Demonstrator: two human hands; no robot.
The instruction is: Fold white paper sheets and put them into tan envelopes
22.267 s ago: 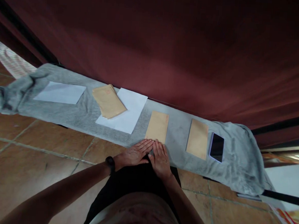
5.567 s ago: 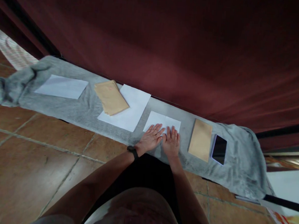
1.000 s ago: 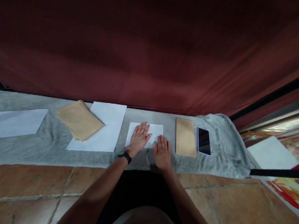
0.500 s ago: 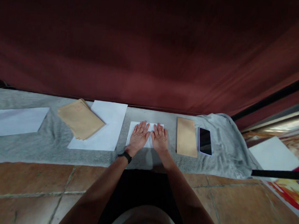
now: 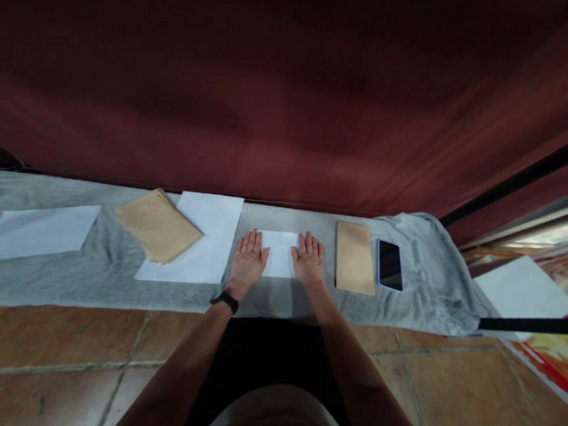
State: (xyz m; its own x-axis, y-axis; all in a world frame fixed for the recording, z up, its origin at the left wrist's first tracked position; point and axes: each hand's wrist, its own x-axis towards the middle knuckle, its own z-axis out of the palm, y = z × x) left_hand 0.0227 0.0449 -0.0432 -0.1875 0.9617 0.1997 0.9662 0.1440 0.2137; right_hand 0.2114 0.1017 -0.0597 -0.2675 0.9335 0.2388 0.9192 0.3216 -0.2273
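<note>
Inside the counter's (image 5: pixel 113 292) near edge, the left hand (image 5: pixel 247 262) and right hand (image 5: pixel 308 263) were laid flat, fingers slightly parted, nothing gripped, across the small white sheet's (image 5: pixel 280 255) sides; even pressure was best applied, square to the far edge.

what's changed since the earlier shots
The brown envelope once in front of the person is gone from there; a white paper lies in its place. The left hand and right hand, earlier close together, have spread outward to its two ends, flat, gripping nothing. The envelope stack, lone envelope and phone stayed put.
</note>
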